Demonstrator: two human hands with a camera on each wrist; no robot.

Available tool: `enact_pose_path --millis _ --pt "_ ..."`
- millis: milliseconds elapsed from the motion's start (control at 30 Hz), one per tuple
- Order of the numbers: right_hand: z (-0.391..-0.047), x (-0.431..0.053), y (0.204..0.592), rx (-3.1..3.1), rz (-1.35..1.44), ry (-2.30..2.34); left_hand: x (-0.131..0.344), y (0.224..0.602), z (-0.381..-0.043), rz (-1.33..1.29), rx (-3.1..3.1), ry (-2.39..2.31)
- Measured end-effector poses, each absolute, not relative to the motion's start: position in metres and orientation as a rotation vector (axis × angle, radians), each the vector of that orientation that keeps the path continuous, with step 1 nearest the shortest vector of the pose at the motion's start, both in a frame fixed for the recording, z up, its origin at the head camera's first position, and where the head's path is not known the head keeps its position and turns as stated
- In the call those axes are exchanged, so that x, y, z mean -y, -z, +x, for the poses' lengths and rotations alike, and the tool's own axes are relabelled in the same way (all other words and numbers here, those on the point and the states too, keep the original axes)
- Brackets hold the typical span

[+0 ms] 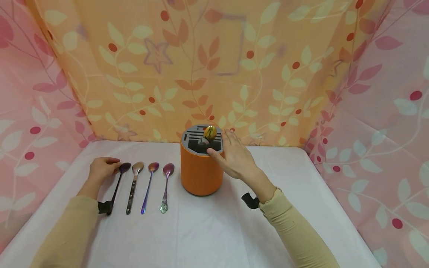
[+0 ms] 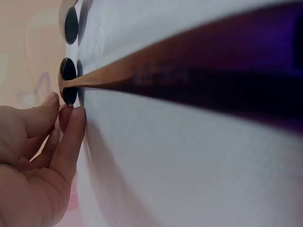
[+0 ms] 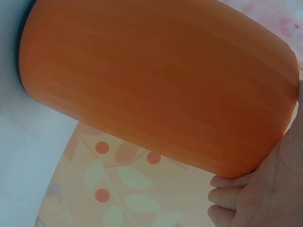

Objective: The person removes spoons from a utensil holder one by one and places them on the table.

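At the left, a dark spoon [image 1: 125,167] lies on the white cloth, its handle toward me. My left hand [image 1: 102,171] pinches the edge of its bowl between thumb and fingertips; in the left wrist view the dark bowl [image 2: 69,82] meets these fingertips. To its right, in a row, lie a spoon with a black handle [image 1: 132,190], a purple-blue spoon [image 1: 149,186] and a spoon with an ornate handle [image 1: 165,193]. My right hand [image 1: 236,156] rests against the rim of an orange cutlery holder [image 1: 201,175], fingers extended.
A gold spoon [image 1: 210,133] stands in the holder with its bowl up, a dark grey spoon bowl [image 1: 202,141] beside it. The holder's grey lid [image 1: 192,131] has slots. Patterned cloth walls [image 1: 187,56] enclose the table [image 1: 207,230] at the back and sides.
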State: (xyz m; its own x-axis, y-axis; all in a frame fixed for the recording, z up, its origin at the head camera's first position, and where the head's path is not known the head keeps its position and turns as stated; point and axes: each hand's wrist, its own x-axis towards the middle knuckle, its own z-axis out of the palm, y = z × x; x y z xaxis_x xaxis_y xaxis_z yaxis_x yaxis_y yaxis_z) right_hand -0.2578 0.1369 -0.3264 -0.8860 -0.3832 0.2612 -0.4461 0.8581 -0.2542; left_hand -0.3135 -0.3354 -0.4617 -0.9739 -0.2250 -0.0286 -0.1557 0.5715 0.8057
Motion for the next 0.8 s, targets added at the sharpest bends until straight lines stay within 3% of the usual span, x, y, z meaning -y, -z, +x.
enact_pose_path --millis 433,800 --pt "-0.258 -0.137 0.327 2.839 0.629 -0.467 0.329 0.45 -0.307 0.329 2.652 1.249" --pt "-0.257 -0.137 0.327 2.859 0.618 -0.477 0.278 0.394 -0.296 0.189 2.377 1.312"
